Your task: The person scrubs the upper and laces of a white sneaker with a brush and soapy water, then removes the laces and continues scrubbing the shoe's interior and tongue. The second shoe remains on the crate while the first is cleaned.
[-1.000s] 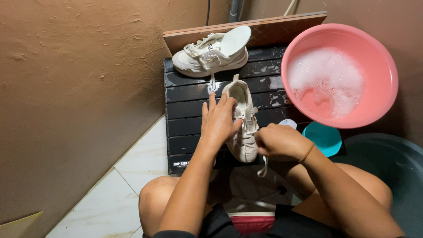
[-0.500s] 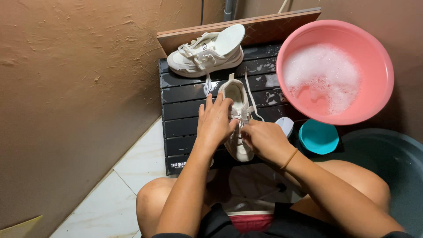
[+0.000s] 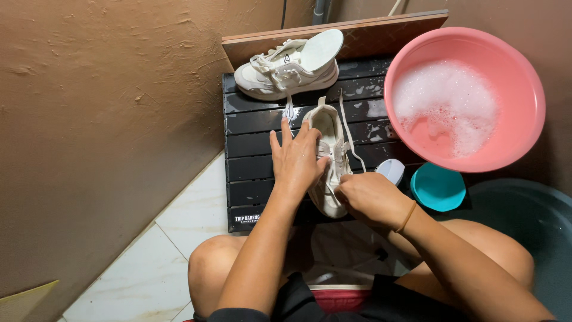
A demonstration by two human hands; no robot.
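Observation:
A white sneaker (image 3: 329, 132) lies lengthwise on a black slatted board (image 3: 256, 143), toe toward me. My left hand (image 3: 295, 160) rests flat on its left side, fingers spread over the laces. My right hand (image 3: 369, 197) is closed near the toe end, pinching what looks like a lace or a small item, which I cannot make out. A loose lace trails off the shoe to the right. A second white sneaker (image 3: 286, 67) lies on its side at the far end of the board, with an insole sticking out.
A pink basin (image 3: 524, 89) of soapy water sits at the right. A small teal bowl (image 3: 438, 188) and a white cap-like object (image 3: 391, 170) lie beside it. A dark tub (image 3: 536, 220) is at lower right. A brown wall runs along the left, with white floor tiles below.
My right hand has moved left onto the toe end of the sneaker. The view has shifted slightly; my left hand stays on the shoe.

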